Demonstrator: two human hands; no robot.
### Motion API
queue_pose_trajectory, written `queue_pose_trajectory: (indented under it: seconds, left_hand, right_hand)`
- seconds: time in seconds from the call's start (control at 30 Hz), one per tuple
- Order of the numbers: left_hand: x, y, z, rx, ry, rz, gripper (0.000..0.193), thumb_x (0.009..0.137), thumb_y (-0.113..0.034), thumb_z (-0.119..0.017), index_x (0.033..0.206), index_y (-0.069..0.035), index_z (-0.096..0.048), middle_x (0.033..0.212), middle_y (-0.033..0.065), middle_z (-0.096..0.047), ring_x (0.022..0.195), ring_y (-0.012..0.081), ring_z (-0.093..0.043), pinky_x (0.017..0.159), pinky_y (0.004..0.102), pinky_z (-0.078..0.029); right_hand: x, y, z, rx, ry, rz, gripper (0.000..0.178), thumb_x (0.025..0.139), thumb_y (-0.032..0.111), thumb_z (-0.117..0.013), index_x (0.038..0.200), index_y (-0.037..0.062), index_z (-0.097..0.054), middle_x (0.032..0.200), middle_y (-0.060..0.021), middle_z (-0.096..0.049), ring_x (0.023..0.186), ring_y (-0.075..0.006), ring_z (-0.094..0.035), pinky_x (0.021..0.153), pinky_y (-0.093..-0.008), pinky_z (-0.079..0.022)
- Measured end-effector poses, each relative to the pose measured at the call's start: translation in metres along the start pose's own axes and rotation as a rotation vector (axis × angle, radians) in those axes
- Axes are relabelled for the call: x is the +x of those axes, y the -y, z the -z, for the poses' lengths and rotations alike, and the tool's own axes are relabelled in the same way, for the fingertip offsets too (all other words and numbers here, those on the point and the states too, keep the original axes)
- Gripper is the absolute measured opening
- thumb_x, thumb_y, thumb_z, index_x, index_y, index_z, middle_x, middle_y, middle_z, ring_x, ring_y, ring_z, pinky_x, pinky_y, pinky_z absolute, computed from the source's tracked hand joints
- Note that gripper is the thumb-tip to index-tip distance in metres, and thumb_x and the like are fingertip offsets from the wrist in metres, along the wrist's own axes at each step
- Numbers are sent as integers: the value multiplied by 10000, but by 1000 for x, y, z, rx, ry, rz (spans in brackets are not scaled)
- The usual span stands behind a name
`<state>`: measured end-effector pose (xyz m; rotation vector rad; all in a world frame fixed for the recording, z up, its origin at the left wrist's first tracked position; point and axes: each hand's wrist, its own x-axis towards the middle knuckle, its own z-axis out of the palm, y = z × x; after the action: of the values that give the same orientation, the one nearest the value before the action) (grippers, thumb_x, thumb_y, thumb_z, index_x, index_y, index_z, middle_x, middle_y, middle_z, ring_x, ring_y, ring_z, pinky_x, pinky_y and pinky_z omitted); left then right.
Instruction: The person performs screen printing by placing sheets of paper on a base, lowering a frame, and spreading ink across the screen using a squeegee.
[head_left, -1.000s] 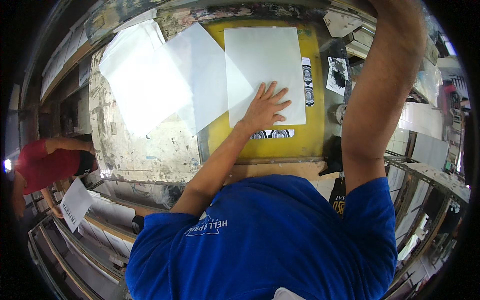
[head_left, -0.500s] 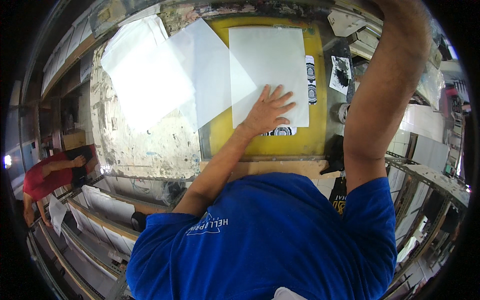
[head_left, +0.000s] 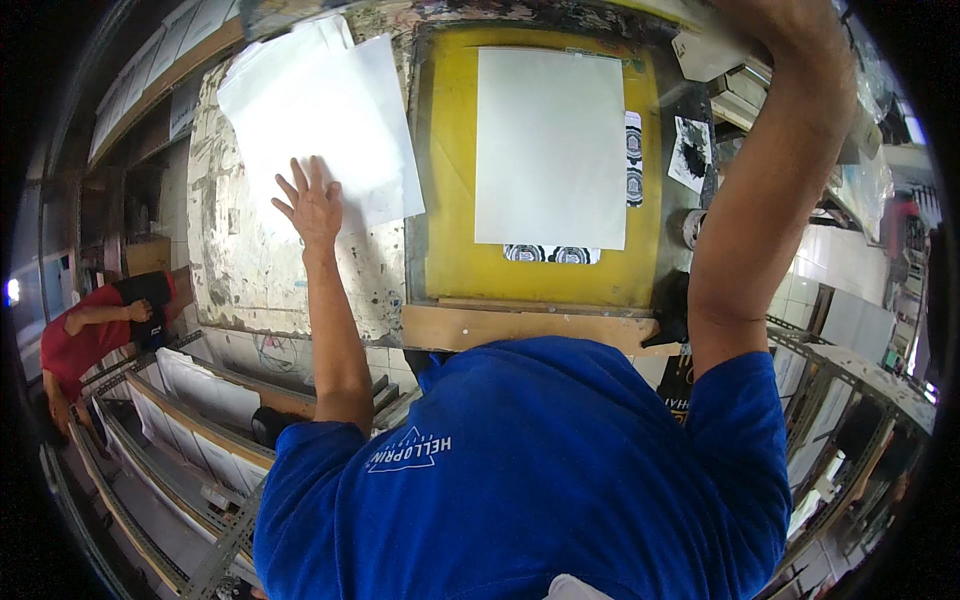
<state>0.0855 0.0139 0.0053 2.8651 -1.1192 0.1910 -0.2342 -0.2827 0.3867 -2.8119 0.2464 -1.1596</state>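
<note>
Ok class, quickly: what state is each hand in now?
Left hand: open, over the white sheets.
Right hand: out of view past the picture's top edge; cannot be told.

I get glare bleaching the paper stack (head_left: 330, 110); the left-hand shelf (head_left: 167, 92) sits dimmer. A bright spot (head_left: 12, 292) flares far left; edges curve toward black.

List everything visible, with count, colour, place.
Panel: one, yellow, centre
Flat sheet: one, white, on panel
Emblem strips: two, black-and-white, sheet's right and lower edges
Worktable: one, cream, left
Paper pile: one, white, on worktable
Smeared paper: one, black-and-white, right
Wooden bar: one, tan, below panel
Racks: several, grey, both sides
Co-worker: one, red top, far left
Shirt: one, blue, bottom
Left hand: one, bare, over pile
Right forearm: one, bare, upper right
</note>
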Motion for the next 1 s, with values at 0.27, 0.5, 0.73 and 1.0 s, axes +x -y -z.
queue_pose_trajectory:
  seconds: [0.27, 0.5, 0.73, 1.0]
  left_hand:
    - [-59, -144, 143, -1703, -274, -16, 1206, 739, -373, -917, 1621, 33, -202, 1298, 133, -610, 1204, 249, -593, 1037, 408, -477]
    - [-158, -124, 65, -1623, 59, 47, 1044, 591, -139, -983, 1486, 61, -486, 1399, 146, -596, 1276, 241, -575, 1118, 365, -432]
    - [-172, -110, 22, -867, -84, -209, 921, 598, -389, -920, 1385, -20, -618, 1496, 201, -512, 1358, 392, -440, 1130, 496, -316]
    - [-177, -111, 25, -715, -53, -162, 864, 619, -429, -898, 1361, -56, -661, 1570, 233, -411, 1363, 412, -385, 1126, 520, -297]
  right_hand:
    - [-82, 26, -23, -104, 115, -101, 597, 699, 70, -804, 1281, 188, -743, 938, -141, -720, 762, -288, -664, 726, -368, -549]
    - [-193, 67, -87, 73, 414, -419, 588, 717, 129, -808, 1294, 213, -734, 859, -115, -631, 782, -296, -598, 727, -388, -488]
    - [-266, 65, -151, -90, 631, -377, 735, 711, 160, -825, 1413, 237, -619, 980, -84, -558, 993, -276, -556, 905, -469, -390]
    - [-257, -9, -208, -61, 473, -481, 800, 597, 103, -805, 1367, 234, -634, 1097, -73, -578, 1085, -271, -530, 965, -497, -342]
